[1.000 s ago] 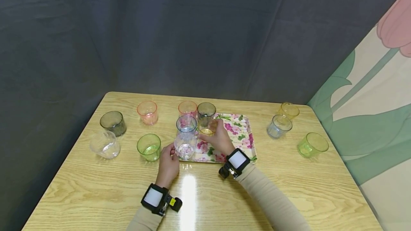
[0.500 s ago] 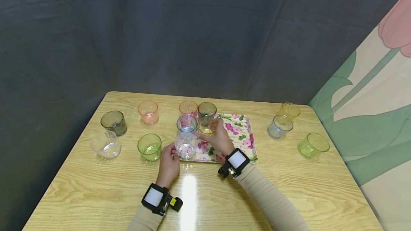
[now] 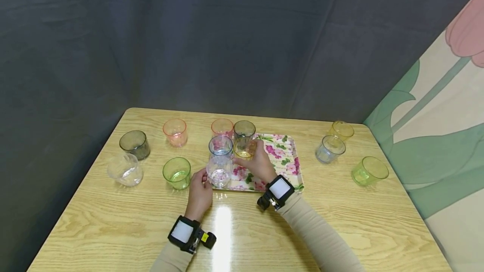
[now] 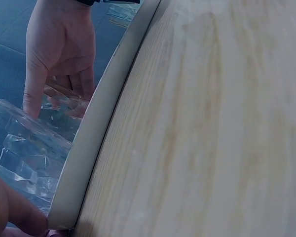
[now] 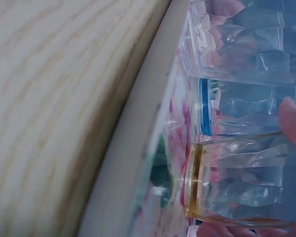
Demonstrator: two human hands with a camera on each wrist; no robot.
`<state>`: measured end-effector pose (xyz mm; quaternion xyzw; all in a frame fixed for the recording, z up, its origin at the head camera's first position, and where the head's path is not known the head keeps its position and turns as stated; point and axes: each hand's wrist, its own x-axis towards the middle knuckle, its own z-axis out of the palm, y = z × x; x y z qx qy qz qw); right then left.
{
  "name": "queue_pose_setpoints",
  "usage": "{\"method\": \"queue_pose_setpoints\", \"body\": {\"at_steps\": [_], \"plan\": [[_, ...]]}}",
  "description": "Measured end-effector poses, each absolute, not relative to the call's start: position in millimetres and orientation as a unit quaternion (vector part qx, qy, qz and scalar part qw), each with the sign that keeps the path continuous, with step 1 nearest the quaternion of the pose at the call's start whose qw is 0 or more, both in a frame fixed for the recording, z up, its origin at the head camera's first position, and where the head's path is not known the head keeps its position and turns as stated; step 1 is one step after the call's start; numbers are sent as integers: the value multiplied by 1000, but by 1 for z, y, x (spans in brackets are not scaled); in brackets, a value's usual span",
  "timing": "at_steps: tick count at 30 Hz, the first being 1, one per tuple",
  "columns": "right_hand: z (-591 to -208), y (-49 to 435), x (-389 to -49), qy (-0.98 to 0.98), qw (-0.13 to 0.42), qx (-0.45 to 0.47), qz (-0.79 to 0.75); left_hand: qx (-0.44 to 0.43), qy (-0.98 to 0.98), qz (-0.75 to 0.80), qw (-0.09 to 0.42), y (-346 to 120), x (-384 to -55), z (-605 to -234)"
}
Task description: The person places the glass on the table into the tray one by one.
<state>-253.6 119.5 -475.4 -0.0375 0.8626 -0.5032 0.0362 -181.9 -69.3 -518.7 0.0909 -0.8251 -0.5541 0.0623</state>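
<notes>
In the head view my right hand grips a yellow-tinted glass on the floral tray, thumb on its left side. In the right wrist view that glass stands close beside a blue-tinted glass, its amber band against the tray. My left hand is at the tray's front left corner, next to a clear glass. Its fingers pinch the corner in the left wrist view. Behind the clear glass are a blue glass and a pink glass; a smoky glass stands behind the yellow one.
Left of the tray stand a green glass, a pink glass, a smoky glass and a clear glass. To the right are another yellow glass, a bluish glass and a green glass. Dark cloth hangs behind the table.
Both hands keep nearly the same places, the right on the yellow glass and the left at the tray corner. The glasses stay where they were; the head view shifts very slightly.
</notes>
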Motion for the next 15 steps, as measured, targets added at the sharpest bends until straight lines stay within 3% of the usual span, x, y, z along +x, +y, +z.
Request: {"method": "queue_pose_setpoints", "body": {"at_steps": [8, 15], "plan": [[-451, 135, -247, 837, -6, -45, -546, 94, -828, -550, 61, -69, -183, -518], [-423, 170, -238, 801, -98, -95, -583, 93, -828, -551, 54, -69, -182, -516]]}}
